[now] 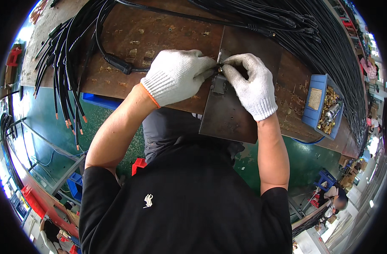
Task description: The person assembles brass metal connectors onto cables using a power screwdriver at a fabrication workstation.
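My left hand, in a white knit glove with an orange cuff edge, is closed around a black cable. The cable leads from a thicker black inline connector on the left into that fist. My right hand, also gloved, meets it fingertip to fingertip. Thumb and forefinger pinch a small brass-coloured piece at the cable's end; the fingers partly hide it. Just below the fingertips, a small metal block stands on a dark metal plate.
A blue bin of brass-coloured fittings sits at the right of the worn wooden bench. Black cables are heaped at the far right. More cables with bare copper ends hang over the left edge. A person is at lower right.
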Motion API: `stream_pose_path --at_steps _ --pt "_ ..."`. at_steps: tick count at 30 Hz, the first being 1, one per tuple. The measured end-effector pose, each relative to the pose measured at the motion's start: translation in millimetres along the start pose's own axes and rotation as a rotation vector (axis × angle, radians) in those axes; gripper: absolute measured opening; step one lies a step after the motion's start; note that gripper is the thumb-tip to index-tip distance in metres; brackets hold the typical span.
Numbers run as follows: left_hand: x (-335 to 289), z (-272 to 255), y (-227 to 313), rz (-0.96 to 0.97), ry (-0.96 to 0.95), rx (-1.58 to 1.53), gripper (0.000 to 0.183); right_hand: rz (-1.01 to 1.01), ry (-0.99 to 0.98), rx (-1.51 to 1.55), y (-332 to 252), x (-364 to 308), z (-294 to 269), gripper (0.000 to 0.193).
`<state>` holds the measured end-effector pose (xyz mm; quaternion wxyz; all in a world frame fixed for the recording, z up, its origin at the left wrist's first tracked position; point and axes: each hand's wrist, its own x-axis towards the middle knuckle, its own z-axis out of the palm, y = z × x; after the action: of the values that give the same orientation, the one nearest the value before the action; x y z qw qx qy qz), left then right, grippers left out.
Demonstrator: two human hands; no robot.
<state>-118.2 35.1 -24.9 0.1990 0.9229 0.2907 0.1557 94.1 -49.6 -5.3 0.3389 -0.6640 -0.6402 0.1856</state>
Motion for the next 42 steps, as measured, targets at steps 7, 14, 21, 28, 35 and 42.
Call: stream_pose_path --at_steps 7,14,21,28,35,42 --pt "11 -3 7 0.058 0.003 -0.040 0.025 -0.079 0.102 -0.078 5 -6 -8 0.011" --pt "2 -9 12 0.001 0.037 -0.006 0.016 0.053 0.416 -0.328 21 -31 -101 0.021" --pt "4 -8 9 0.041 0.066 0.017 0.015 0.939 0.584 -0.769 167 -101 -281 0.097" --pt "6 -5 10 0.010 0.006 0.024 0.020 0.881 0.485 -0.136 208 -97 -302 0.020" --pt "2 0 4 0.053 0.075 0.038 0.018 0.396 1.100 1.164 155 -102 -292 0.014" --pt "1 -1 4 0.043 0.049 0.048 0.019 -0.242 0.729 1.318 38 -42 -223 0.021"
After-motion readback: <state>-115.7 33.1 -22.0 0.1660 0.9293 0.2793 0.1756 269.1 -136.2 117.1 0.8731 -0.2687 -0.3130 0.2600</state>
